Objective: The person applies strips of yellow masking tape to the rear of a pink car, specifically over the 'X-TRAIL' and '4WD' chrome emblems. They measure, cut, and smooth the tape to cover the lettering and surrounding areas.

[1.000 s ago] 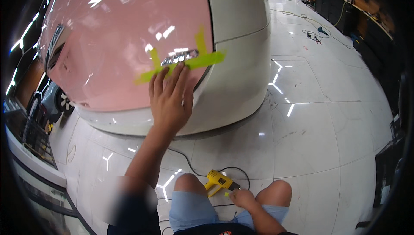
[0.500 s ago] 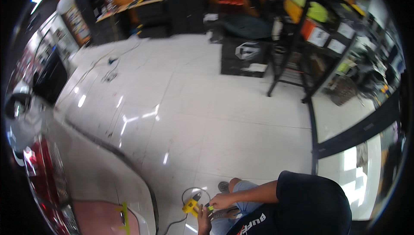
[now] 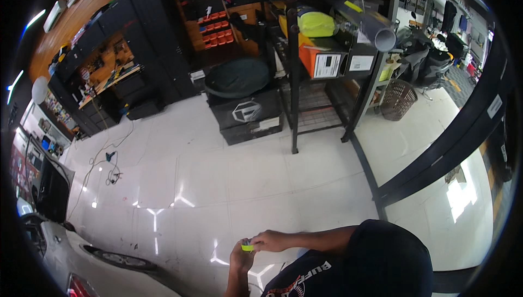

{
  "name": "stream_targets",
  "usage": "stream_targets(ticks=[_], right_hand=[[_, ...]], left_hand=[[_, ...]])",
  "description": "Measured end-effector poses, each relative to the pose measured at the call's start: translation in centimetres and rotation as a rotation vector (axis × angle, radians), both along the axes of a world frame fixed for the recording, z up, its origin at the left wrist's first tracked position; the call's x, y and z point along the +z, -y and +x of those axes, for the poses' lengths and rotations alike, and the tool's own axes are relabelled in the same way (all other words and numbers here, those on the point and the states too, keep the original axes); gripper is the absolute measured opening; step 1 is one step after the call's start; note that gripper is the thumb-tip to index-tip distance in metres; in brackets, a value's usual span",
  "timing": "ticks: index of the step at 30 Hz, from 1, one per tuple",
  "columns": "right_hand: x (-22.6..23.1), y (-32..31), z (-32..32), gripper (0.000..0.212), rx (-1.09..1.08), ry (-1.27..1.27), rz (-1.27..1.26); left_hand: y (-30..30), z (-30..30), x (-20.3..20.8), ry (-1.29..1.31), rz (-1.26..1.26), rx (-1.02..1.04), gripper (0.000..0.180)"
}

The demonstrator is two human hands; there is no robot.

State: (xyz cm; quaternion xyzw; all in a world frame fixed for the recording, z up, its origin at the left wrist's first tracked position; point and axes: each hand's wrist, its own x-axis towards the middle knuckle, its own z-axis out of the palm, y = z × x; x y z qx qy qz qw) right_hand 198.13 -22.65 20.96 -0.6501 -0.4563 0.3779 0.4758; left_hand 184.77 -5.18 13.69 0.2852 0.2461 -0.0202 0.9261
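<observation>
Low in the picture, my left hand (image 3: 239, 259) and my right hand (image 3: 271, 241) meet in front of my body. Between them is a small neon yellow-green roll of tape (image 3: 247, 248) with a greyish upper part. The left fingers close around its near side, and the right fingers pinch it from the right. How the fingertips sit on it is partly hidden. Left of my hands stands a light-coloured car (image 3: 60, 253), its red tail light (image 3: 81, 286) cut off by the lower rim.
Cords with a dark blue tool (image 3: 110, 156) lie on the white tiled floor (image 3: 229, 180). Ahead stand a black box (image 3: 245, 125) with a round dark lid, a loaded metal rack (image 3: 295, 90) and a brown basket (image 3: 399, 101). A black frame (image 3: 436, 174) runs along the right.
My view has swung up and right, showing more rack and less car. The yellow heat gun beside my left hand is out of sight. My hands have come together on the tape roll.
</observation>
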Motion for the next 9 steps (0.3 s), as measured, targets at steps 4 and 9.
stream_targets(ticks=[4, 9], right_hand=[[0.4, 4.6, 11.6, 0.026, -0.253, 0.23, -0.14], [0.1, 3.8, 26.2, 0.019, -0.621, 0.189, -0.206]], left_hand=[[2.4, 8.2, 3.5, -0.229, 0.513, -0.15, 0.032], [-3.6, 10.3, -7.3, -0.104, 1.423, -0.598, 0.036]])
